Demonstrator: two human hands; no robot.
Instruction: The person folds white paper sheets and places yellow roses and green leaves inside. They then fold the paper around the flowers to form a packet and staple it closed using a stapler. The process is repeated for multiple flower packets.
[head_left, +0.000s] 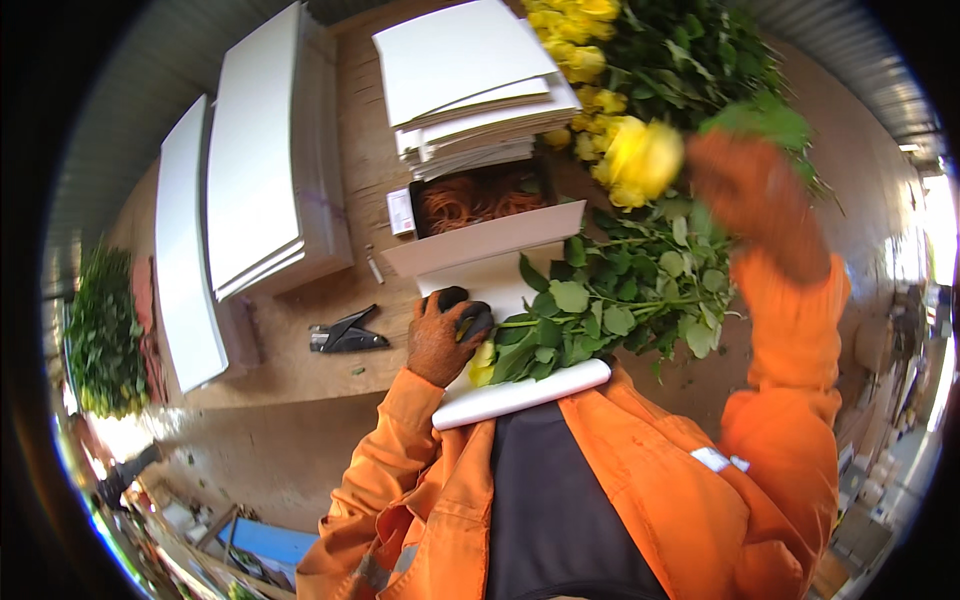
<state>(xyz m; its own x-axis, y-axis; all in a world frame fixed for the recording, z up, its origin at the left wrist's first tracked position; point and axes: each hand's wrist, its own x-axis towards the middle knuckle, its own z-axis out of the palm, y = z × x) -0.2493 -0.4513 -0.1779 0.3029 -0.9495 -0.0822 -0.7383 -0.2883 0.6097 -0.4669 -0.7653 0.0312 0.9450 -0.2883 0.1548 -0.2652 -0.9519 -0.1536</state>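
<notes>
My left hand (450, 330), in an orange-and-black coated glove, rests over the stem ends or heads of yellow roses (482, 364) lying on a white sheet (525, 396) against my front; its fingers hide what they touch. Leafy rose stems (600, 315) spread to the right from it. My right hand (757, 195), gloved and blurred by motion, is raised at the right with its fingers closed around the stem just below a yellow rose bloom (641, 161). Behind lies a pile of yellow roses (577, 60) with long green stems.
White cardboard sheets stand in stacks (255, 150) at the left and in another stack (465, 60) at the back. A box of orange rubber bands (480, 202) sits before me. A black stapler (349, 332) and a marker (374, 264) lie on the wooden table (300, 375). Greenery (105, 330) stands far left.
</notes>
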